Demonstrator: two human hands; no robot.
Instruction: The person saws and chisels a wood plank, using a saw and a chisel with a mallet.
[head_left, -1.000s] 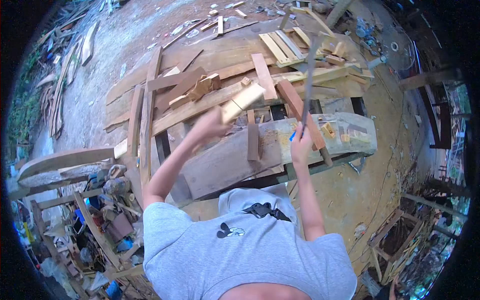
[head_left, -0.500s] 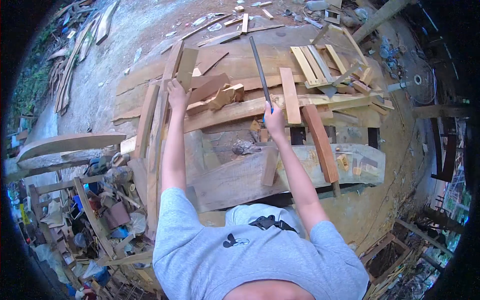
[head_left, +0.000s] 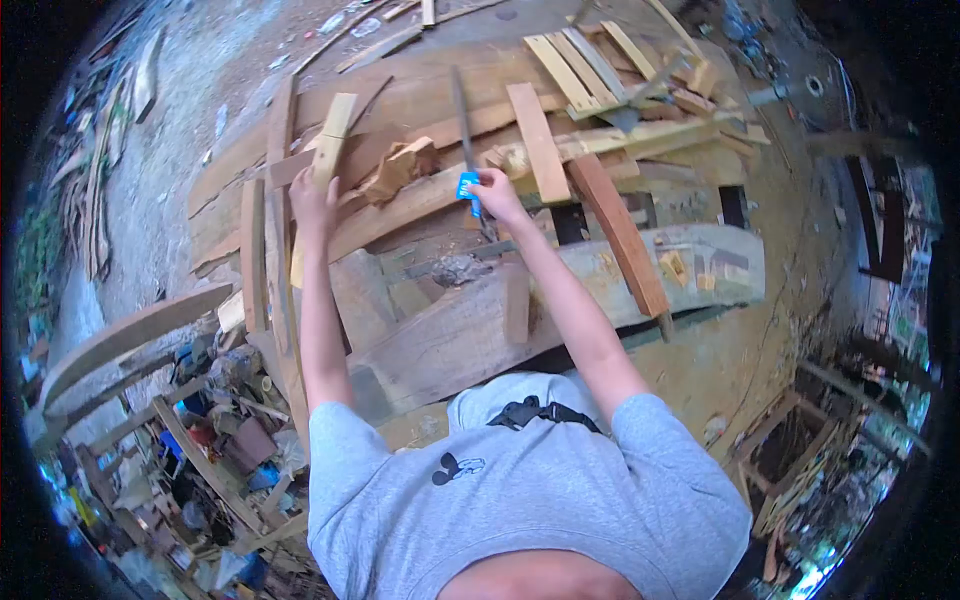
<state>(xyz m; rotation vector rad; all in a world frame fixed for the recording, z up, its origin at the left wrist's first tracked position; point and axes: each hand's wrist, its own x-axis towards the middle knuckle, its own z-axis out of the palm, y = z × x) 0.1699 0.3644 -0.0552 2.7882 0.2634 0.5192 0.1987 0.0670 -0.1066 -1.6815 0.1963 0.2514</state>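
Note:
My left hand [head_left: 315,203] is closed around the lower end of a short, pale wooden board [head_left: 335,130], which points away from me over the planks. In my right hand [head_left: 494,196] is a long, thin dark bar [head_left: 460,115] with a blue part [head_left: 467,186] bearing white marks, right at my fingers. I cannot tell what kind of tool the bar is. Just beyond my left hand stretches a long narrow beam [head_left: 280,130]. A rough, broken wood chunk [head_left: 400,172] lies between my hands, and a flat pinkish board [head_left: 537,143] rests right of the bar.
A reddish beam [head_left: 620,235] crosses from the planks to a wide grey slab [head_left: 440,355] in front of me. Slatted pieces [head_left: 575,70] lie at the far right. A curved plank [head_left: 130,330] sticks out at left, above a cluttered heap [head_left: 240,440].
The pale board in my left hand has turned and shows a different side. My right hand has shifted on the bar, and the blue part now shows clearly. The whole view has swung.

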